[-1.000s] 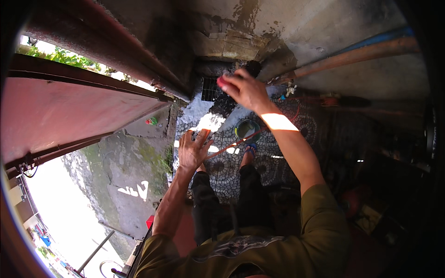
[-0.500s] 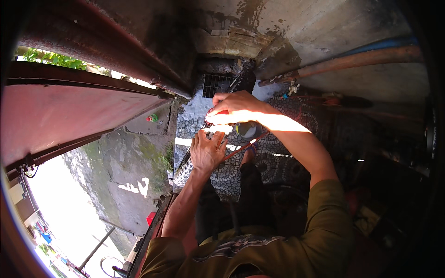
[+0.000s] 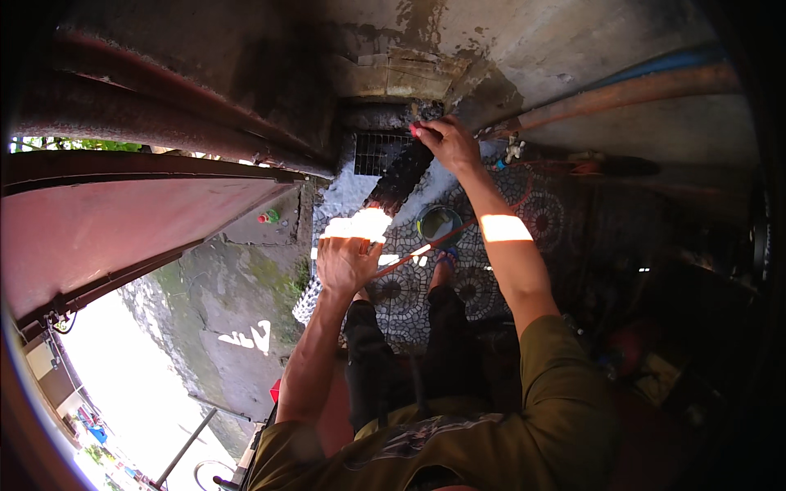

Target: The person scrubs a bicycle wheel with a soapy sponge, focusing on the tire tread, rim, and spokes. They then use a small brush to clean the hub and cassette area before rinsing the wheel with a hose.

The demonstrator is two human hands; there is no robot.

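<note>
A long, dark, wet, knobby piece that looks like a tyre (image 3: 401,176) slants from the drain area toward the lower left, where its bumpy surface shows whitish in the light. My left hand (image 3: 348,263) grips its near part, the fingers partly washed out by strong sun. At its far end is my right hand (image 3: 452,146), closed on a small red object (image 3: 416,130) pressed against or just over the dark surface. The red object's kind is too hidden to name.
White foam (image 3: 344,192) spreads round a metal drain grate (image 3: 379,153). A round bucket (image 3: 438,223) stands on the pebble-patterned floor near my foot, with an orange hose (image 3: 401,263) beside it. A tap (image 3: 514,150) is at the wall; a pink gate panel (image 3: 123,221) stands left.
My right hand has moved away from my left, up to the far end of the knobby piece, with the red object. My left hand has shifted slightly left. The bucket is now more fully visible.
</note>
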